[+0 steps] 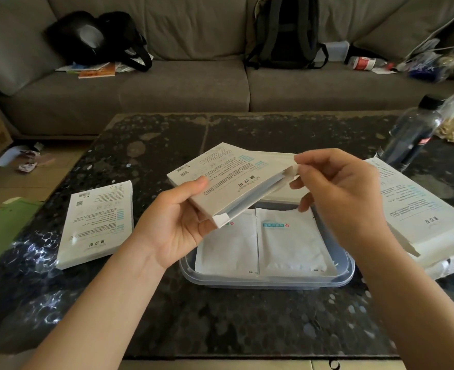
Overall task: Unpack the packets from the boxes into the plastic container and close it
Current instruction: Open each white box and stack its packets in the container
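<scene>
Left hand grips the box above the container. Right hand pinches its open flap. Packets lie inside the container.

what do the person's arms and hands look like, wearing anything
Both forearms are bare right down to the frame's bottom edge: no sleeves show. The left hand and right hand wear no gloves, and no rings, watch, bracelets or markings are visible. Fingernails look short and unpainted.

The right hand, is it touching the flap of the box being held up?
Touching. The head view shows the right hand pinching the open flap of the box between thumb and fingertips, while the left hand holds the box.
</scene>
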Tool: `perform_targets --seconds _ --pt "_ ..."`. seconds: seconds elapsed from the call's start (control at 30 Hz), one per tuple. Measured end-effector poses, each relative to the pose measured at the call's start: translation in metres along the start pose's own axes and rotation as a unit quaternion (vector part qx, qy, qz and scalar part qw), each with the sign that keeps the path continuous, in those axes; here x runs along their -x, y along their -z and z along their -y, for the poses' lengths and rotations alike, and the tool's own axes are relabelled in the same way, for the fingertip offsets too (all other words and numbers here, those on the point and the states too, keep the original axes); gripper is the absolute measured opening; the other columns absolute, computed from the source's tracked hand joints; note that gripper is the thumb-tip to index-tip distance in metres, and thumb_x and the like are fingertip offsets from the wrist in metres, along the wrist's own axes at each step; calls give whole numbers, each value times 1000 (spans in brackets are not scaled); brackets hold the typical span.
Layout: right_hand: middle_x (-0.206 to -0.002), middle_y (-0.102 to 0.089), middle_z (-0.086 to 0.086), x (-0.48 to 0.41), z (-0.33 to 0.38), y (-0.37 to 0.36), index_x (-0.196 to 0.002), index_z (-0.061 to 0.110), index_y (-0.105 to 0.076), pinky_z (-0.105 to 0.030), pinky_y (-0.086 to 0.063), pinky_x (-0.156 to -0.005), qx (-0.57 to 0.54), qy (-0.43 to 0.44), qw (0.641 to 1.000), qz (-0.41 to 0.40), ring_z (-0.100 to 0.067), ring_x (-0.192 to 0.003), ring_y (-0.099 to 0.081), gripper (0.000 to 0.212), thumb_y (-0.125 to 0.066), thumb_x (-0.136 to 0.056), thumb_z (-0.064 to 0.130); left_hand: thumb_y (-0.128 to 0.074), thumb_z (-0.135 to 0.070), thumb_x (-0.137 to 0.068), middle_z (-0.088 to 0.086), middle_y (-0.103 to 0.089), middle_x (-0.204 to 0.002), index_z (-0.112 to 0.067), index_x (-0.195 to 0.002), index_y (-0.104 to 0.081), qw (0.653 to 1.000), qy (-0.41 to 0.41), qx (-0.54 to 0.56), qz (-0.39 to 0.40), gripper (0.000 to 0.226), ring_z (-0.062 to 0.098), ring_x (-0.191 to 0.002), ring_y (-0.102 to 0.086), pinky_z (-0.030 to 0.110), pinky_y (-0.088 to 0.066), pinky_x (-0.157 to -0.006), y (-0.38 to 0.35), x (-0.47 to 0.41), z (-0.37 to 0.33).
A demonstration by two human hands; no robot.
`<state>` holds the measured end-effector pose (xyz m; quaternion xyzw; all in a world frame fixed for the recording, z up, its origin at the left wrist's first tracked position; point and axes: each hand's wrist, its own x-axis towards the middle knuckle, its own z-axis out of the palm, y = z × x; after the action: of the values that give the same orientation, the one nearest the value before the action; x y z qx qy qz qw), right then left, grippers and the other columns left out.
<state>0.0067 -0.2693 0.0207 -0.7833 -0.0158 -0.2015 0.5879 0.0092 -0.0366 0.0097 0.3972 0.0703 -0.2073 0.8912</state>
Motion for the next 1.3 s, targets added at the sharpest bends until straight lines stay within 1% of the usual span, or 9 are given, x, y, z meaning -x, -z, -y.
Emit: perform_targets --seconds 0.17,0.4,0.5,0.6,0.67,0.83,0.93,1.13,1.3 --pt "-83 -70 -5 0 3 0 -91 14 -74 -32 -48 -51 -164 -121 979 31 -20 -74 -64 8 -67 -95 12 -59 -18 -92 16 -70 -126 -13 -135 -60 1000 10 11 8 43 26 -108 -72 32 -64 -64 1 0 -3" --pt "-92 -75 7 8 9 -13 -89 19 -79 -30 -53 -50 -86 -96 991 18 -18 -72 -65 28 -55 -101 12 -60 -17 -90 16 -70 -126 -13 -135 -60 1000 -4 18 7 45 25 -107 -73 31 -64 -64 1 0 -3" --pt "-95 -74 13 7 10 -14 -100 22 -79 -29 -54 -52 -72 -108 991 28 -20 -80 -66 30 -52 -102 12 -60 -18 -90 15 -70 -126 -14 -137 -59 1000 -23 12 3 47 24 -107 -73 31 -63 -67 2 0 -2" --pt "-106 -66 11 12 9 -14 -121 28 -67 -25 -57 -58 45 -48 998 -12 -11 -84 -65 26 -57 -99 20 -60 -18 -92 13 -71 -126 -16 -137 -59 997 -69 8 -19 46 24 -111 -71 32 -64 -69 0 -2 1" --pt "-102 -63 13 21 13 -18 -117 30 -63 -18 -54 -61 95 27 995 -22 -4 -86 -63 24 -58 -94 27 -59 -18 -96 11 -71 -125 -19 -137 -58 994 -100 10 -36 42 24 -112 -71 31 -64 -67 -1 -3 2" --pt "-110 -64 14 52 14 -45 -123 20 -71 -11 -54 -66 124 137 979 90 -3 -94 -62 29 -64 -95 24 -59 -19 -95 9 -71 -126 -24 -140 -54 987 -150 -14 -50 45 24 -114 -70 31 -62 -71 -2 -3 6" --pt "-111 -66 12 59 11 -53 -123 18 -72 -15 -56 -66 115 147 979 88 -4 -93 -63 33 -64 -92 24 -58 -18 -97 8 -71 -125 -26 -140 -53 984 -169 -23 -57 44 25 -115 -69 33 -62 -72 -1 -3 6" --pt "-91 -71 11 61 9 -54 -99 18 -76 -10 -50 -62 83 147 983 73 -3 -83 -66 12 -73 -89 12 -62 -18 -91 7 -72 -124 -25 -139 -53 981 -181 -15 -67 49 23 -113 -70 31 -61 -68 0 -5 5" --pt "-90 -73 13 65 9 -59 -102 18 -79 -8 -48 -62 83 166 978 90 -2 -80 -67 14 -74 -90 16 -62 -18 -92 8 -72 -124 -22 -141 -53 981 -180 -12 -74 50 22 -110 -72 29 -60 -66 1 -7 6"
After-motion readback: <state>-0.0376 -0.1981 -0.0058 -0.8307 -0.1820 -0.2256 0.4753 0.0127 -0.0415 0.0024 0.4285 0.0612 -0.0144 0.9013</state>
